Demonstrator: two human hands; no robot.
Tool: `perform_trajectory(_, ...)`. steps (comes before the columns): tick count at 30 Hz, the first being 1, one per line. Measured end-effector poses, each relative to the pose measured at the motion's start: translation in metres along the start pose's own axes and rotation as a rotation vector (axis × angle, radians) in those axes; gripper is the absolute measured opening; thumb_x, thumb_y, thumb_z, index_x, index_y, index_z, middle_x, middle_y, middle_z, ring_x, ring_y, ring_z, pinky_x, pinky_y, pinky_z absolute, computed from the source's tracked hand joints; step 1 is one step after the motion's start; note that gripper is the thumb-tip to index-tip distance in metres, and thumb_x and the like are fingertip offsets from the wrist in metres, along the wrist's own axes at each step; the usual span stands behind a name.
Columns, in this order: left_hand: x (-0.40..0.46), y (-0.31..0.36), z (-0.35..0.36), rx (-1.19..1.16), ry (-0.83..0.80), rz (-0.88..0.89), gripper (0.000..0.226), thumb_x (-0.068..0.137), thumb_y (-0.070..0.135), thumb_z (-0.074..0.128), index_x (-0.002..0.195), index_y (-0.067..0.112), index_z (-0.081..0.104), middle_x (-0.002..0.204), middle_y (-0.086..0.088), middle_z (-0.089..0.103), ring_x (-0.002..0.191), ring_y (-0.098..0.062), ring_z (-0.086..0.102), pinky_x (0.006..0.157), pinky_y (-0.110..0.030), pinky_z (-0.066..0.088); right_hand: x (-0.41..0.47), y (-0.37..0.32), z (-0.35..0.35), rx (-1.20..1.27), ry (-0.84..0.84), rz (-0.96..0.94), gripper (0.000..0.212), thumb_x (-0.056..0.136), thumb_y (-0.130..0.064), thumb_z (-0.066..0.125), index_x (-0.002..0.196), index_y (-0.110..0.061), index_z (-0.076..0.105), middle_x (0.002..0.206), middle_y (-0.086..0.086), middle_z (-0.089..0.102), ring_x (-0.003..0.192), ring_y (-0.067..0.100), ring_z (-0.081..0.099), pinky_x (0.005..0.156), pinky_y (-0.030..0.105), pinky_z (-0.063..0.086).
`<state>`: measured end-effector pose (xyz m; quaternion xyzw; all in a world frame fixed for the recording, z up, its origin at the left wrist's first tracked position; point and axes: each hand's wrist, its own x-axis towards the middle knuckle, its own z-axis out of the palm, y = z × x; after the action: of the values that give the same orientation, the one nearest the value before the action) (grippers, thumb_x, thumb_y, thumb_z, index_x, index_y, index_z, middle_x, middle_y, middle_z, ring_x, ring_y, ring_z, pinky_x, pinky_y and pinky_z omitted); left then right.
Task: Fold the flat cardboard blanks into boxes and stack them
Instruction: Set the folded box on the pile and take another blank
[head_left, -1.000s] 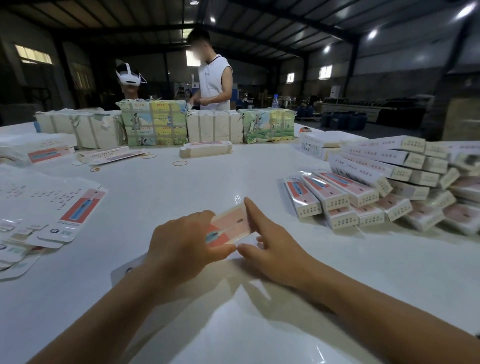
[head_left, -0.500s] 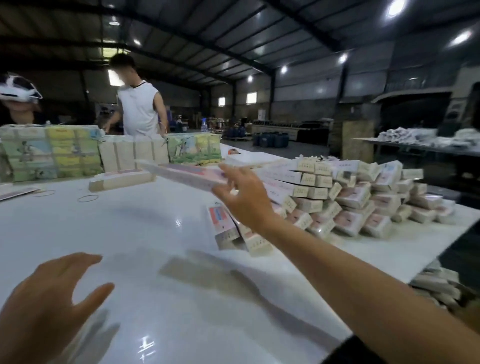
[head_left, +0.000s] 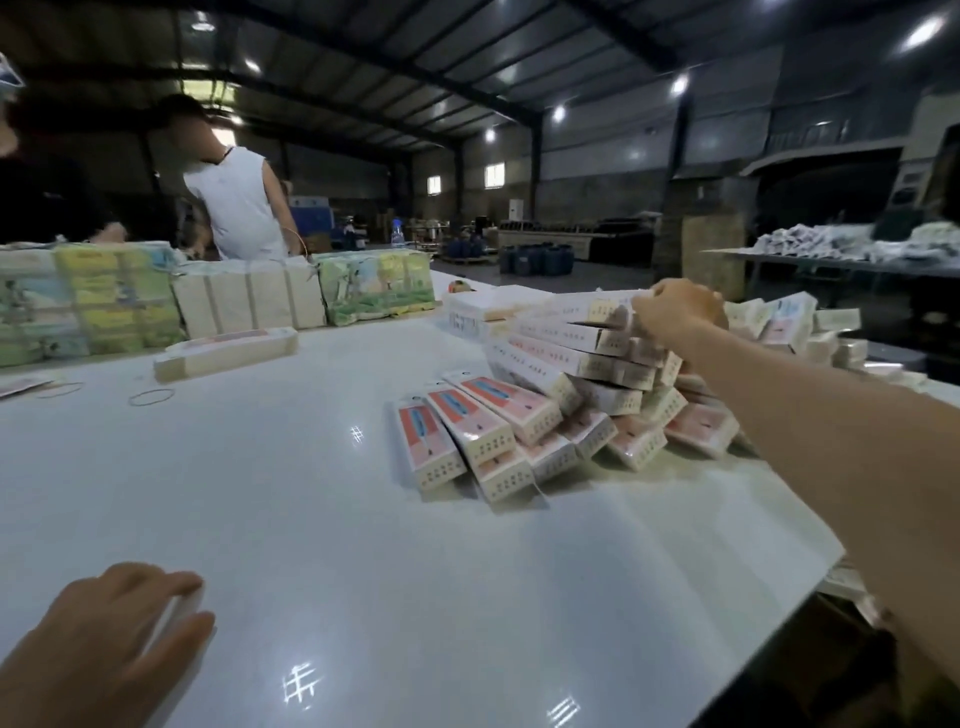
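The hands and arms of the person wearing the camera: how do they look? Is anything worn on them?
Both are bare. The right hand and its forearm show no glove, no sleeve, no watch and no ring as far as visible. The left hand is also ungloved, with no ring or band in view; its wrist is partly cut off by the picture's edge.

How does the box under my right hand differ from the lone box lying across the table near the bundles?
The top box lies on the stack of boxes with the right hand gripping its end; the lone box rests directly on the table, untouched. The top box points away to the left; the lone one lies crosswise. Both are long, slim and folded.
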<state>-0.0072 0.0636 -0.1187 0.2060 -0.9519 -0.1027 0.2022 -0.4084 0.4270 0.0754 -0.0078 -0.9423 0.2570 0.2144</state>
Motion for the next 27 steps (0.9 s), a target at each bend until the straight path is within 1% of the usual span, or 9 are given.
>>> perform_trajectory(3, 0.003, 0.018, -0.011, 0.037, 0.027, -0.092, 0.047, 0.065, 0.060, 0.048, 0.088, 0.028, 0.073, 0.084, -0.008, 0.062, 0.073, -0.038, 0.060, 0.066, -0.053, 0.050, -0.010, -0.019, -0.020, -0.058, 0.151, -0.091, 0.048, 0.095, -0.043, 0.041, 0.131, -0.014, 0.052, 0.141, 0.020, 0.036, 0.129, 0.037, 0.030, 0.102, 0.046, 0.031)
perform_trajectory(5, 0.001, 0.038, -0.023, 0.008, 0.070, -0.091, 0.051, 0.066, 0.059, 0.049, 0.091, 0.023, 0.074, 0.086, -0.005, 0.063, 0.080, -0.034, 0.061, 0.073, -0.050, 0.050, -0.028, -0.048, -0.037, 0.091, 0.239, -0.257, 0.047, 0.096, -0.040, 0.041, 0.134, -0.015, 0.048, 0.141, 0.016, 0.037, 0.129, 0.034, 0.030, 0.103, 0.046, 0.030)
perform_trajectory(8, -0.007, 0.057, -0.037, -0.017, 0.050, -0.123, 0.030, 0.080, 0.042, 0.063, 0.101, 0.021, 0.071, 0.101, -0.001, 0.061, 0.096, -0.024, 0.052, 0.086, -0.040, 0.042, -0.089, -0.097, -0.047, 0.390, 0.305, -0.623, 0.040, 0.094, -0.033, 0.045, 0.129, -0.017, 0.054, 0.129, 0.007, 0.051, 0.116, 0.020, 0.038, 0.091, 0.035, 0.031)
perform_trajectory(10, -0.011, 0.062, -0.039, -0.012, 0.056, -0.114, 0.025, 0.085, 0.035, 0.063, 0.108, 0.024, 0.067, 0.110, 0.004, 0.058, 0.101, -0.017, 0.046, 0.088, -0.034, 0.040, -0.150, -0.115, -0.039, 0.551, 0.234, -0.879, 0.035, 0.091, -0.031, 0.047, 0.118, -0.017, 0.063, 0.115, -0.001, 0.061, 0.104, 0.010, 0.040, 0.085, 0.029, 0.030)
perform_trajectory(13, -0.014, 0.064, -0.038, -0.020, 0.050, -0.112, 0.029, 0.090, 0.039, 0.052, 0.116, 0.028, 0.060, 0.118, 0.009, 0.052, 0.108, -0.011, 0.041, 0.092, -0.027, 0.036, -0.233, -0.120, 0.001, 0.547, -0.099, -1.157, 0.024, 0.094, -0.028, 0.051, 0.104, -0.020, 0.071, 0.108, -0.003, 0.068, 0.103, 0.017, 0.052, 0.086, 0.036, 0.039)
perform_trajectory(15, -0.014, 0.065, -0.039, -0.012, 0.038, -0.118, 0.032, 0.092, 0.040, 0.050, 0.120, 0.027, 0.057, 0.122, 0.008, 0.050, 0.113, -0.012, 0.040, 0.094, -0.026, 0.035, -0.268, -0.115, 0.037, 0.334, -0.319, -1.197, 0.025, 0.097, -0.028, 0.048, 0.104, -0.022, 0.071, 0.115, -0.002, 0.066, 0.112, 0.020, 0.051, 0.094, 0.037, 0.039)
perform_trajectory(18, -0.016, 0.069, -0.043, 0.003, 0.017, -0.126, 0.033, 0.092, 0.040, 0.049, 0.121, 0.026, 0.057, 0.125, 0.007, 0.050, 0.117, -0.014, 0.040, 0.095, -0.027, 0.034, -0.297, -0.101, 0.077, 0.105, -0.486, -1.197, 0.030, 0.097, -0.034, 0.042, 0.114, -0.026, 0.065, 0.124, -0.006, 0.058, 0.118, 0.019, 0.047, 0.095, 0.033, 0.040)
perform_trajectory(23, -0.011, 0.068, -0.047, -0.008, -0.056, -0.164, 0.035, 0.089, 0.040, 0.050, 0.121, 0.026, 0.058, 0.124, 0.004, 0.051, 0.119, -0.016, 0.040, 0.096, -0.031, 0.036, -0.301, -0.095, 0.089, 0.186, -0.488, -1.157, 0.029, 0.096, -0.035, 0.047, 0.119, -0.031, 0.064, 0.129, -0.010, 0.056, 0.119, 0.013, 0.048, 0.096, 0.025, 0.036)
perform_trajectory(27, 0.012, 0.024, -0.096, -0.008, -0.060, -0.280, 0.045, 0.091, 0.046, 0.051, 0.128, 0.022, 0.052, 0.133, 0.001, 0.049, 0.120, -0.020, 0.047, 0.097, -0.034, 0.040, -0.303, -0.096, 0.087, 0.233, -0.501, -1.143, 0.026, 0.094, -0.029, 0.053, 0.115, -0.025, 0.068, 0.125, -0.009, 0.060, 0.117, 0.013, 0.050, 0.094, 0.023, 0.035)
